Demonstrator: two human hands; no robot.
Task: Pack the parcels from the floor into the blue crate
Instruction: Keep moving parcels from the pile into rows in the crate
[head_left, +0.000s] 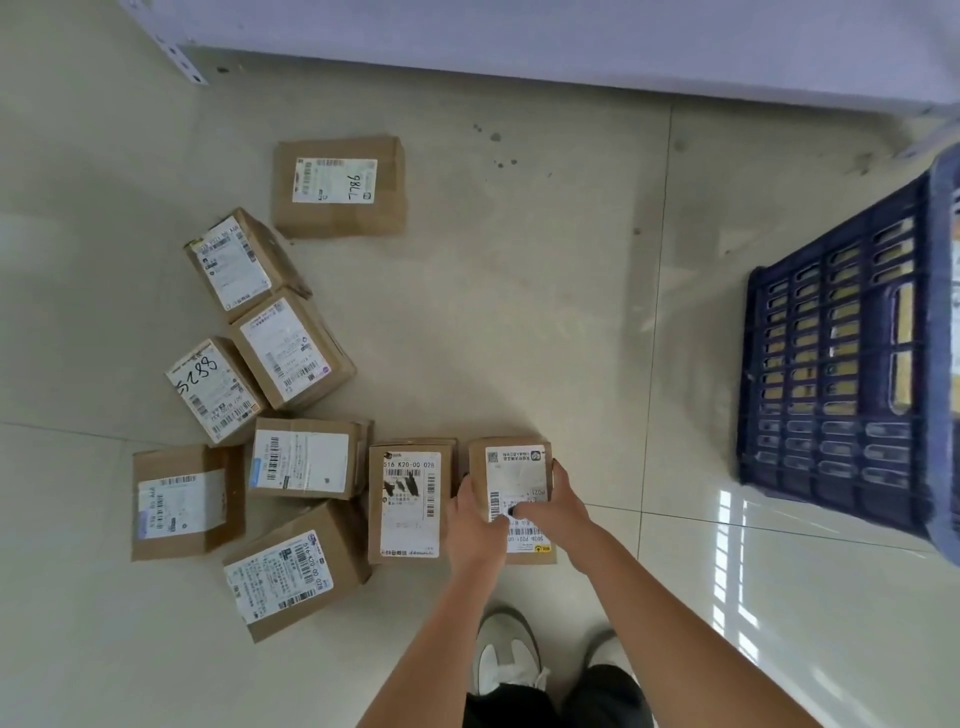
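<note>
Head view: glossy beige tile floor (519, 312); both hands' fingers (558, 470) gripping parcel (511, 478).

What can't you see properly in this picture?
- Blue crate: cut off by the right edge of the head view, so its inside is hidden.
- Label print on the held parcel: too small, partly covered by the left hand and right hand.
- White shoes: partly hidden by the arms.

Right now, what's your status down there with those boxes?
Both hands, left and right, gripping one parcel. Eight more on the floor. Blue crate to the right, path clear.
</note>
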